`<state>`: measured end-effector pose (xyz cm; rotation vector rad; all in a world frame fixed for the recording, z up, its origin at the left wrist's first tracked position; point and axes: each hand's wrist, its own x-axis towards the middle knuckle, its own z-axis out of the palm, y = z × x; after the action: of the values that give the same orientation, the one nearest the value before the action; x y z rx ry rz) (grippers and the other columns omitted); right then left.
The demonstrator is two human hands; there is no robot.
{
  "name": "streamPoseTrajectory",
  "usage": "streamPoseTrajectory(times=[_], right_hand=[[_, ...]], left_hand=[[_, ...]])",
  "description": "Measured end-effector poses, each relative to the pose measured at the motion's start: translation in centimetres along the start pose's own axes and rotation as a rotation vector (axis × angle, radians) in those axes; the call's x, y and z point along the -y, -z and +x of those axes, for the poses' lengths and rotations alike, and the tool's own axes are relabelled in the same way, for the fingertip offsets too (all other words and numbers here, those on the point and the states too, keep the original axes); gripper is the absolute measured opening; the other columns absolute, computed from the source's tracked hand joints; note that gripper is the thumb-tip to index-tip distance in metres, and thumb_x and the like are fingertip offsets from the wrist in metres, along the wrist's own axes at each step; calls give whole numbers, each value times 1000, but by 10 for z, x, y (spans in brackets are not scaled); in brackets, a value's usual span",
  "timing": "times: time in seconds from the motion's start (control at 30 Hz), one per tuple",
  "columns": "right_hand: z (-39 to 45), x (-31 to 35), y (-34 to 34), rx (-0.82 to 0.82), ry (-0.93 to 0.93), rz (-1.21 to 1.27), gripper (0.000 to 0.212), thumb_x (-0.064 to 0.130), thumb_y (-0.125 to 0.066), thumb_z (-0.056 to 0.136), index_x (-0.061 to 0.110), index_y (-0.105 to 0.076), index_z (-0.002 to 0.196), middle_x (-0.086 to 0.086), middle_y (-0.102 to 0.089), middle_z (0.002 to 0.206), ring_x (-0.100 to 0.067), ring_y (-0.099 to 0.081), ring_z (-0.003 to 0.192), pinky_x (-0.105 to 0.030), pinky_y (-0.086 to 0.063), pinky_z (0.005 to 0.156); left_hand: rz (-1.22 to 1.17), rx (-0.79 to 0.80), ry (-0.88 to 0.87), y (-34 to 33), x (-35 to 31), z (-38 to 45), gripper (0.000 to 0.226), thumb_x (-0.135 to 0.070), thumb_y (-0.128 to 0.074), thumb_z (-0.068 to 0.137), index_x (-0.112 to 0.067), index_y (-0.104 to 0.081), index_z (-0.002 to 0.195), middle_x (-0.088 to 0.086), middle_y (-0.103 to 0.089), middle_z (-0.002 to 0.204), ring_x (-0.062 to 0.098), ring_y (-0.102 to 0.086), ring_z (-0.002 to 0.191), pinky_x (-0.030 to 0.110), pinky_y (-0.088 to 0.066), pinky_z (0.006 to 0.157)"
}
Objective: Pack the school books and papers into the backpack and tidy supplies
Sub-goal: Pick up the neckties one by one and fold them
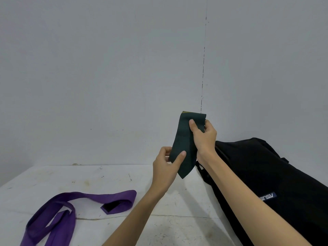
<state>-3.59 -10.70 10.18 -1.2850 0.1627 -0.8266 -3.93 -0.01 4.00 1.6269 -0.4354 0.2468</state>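
Both hands grasp a folded dark green cloth necktie (186, 144), held up above the near edge of the black fabric backpack (266, 174): the right hand (204, 135) pinches its folded top, the left hand (166, 162) its lower part. The backpack lies on the scuffed white table (106, 180). Well left of it, a purple cloth necktie (74, 203) sprawls unfolded, so tidying looks unfinished. No books or papers show.

Backpack (266, 174) lay on desk (106, 178), right side. Loose tie (71, 205) lay near left. Folded tie (186, 144) was held between them, above desk.
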Motion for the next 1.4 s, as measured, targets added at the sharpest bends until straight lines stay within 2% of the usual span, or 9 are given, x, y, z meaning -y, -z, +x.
streamPoseTrajectory(times=[0.13,0.27,0.47,0.63,0.8,0.97,1.13,1.3,1.4], right_hand=[[-2,-4,-2,29,-27,11,7,21,-63,90,22,-58,85,-6,-66,102,-21,-62,92,-35,-55,79],[2,-1,4,119,-54,17,5,20,-63,90,18,-59,93,0,-66,94,-15,-62,83,-25,-54,66],[6,2,7,233,-75,21,13,16,-66,88,15,-61,100,1,-69,90,-18,-65,83,-35,-55,78],[7,5,13,347,-65,-14,21,15,-66,88,14,-61,108,-3,-70,94,-18,-67,86,-32,-56,78],[9,7,16,402,-59,-24,26,13,-65,88,14,-59,113,-8,-69,103,-22,-65,94,-31,-55,78],[9,6,16,407,-53,-19,26,13,-64,88,14,-60,114,-6,-69,101,-20,-66,91,-29,-55,77],[5,5,14,430,-40,-13,21,11,-64,88,15,-61,109,-2,-70,94,-15,-66,85,-25,-56,74],[5,6,17,413,-31,-36,24,11,-65,88,12,-60,111,-6,-69,99,-19,-66,90,-30,-54,79],[4,7,16,405,-7,-40,21,10,-65,87,12,-61,107,-4,-70,94,-17,-66,85,-25,-55,74]], left_hand=[[-40,48,14,1,1,4,9,-23,-66,87,-26,-58,88,-3,-67,91,15,-64,88,29,-55,74],[-167,146,79,7,-2,6,15,-25,-66,87,-26,-56,99,-4,-68,97,11,-66,90,21,-55,73],[-167,161,90,7,-8,15,34,-29,-66,87,-20,-53,117,-5,-64,111,9,-64,96,20,-54,75],[-189,185,102,8,-9,19,14,-19,-64,89,-23,-61,103,-6,-68,102,12,-66,94,22,-55,76],[-232,203,120,13,-11,21,20,-15,-69,85,-22,-58,100,-8,-69,96,2,-67,80,13,-52,61],[-270,250,101,15,-16,21,21,-19,-67,87,-18,-61,107,3,-73,99,14,-70,87,20,-55,71],[-159,182,71,15,-16,27,19,-15,-65,88,-33,-62,91,-8,-71,94,15,-68,91,27,-56,79],[-19,112,32,20,-10,35,24,-25,-72,82,-21,-69,106,-10,-56,121,6,-53,112,24,-43,93],[-122,217,48,23,-15,35,14,-15,-70,84,-21,-69,97,-5,-69,108,11,-64,101,21,-50,84]])
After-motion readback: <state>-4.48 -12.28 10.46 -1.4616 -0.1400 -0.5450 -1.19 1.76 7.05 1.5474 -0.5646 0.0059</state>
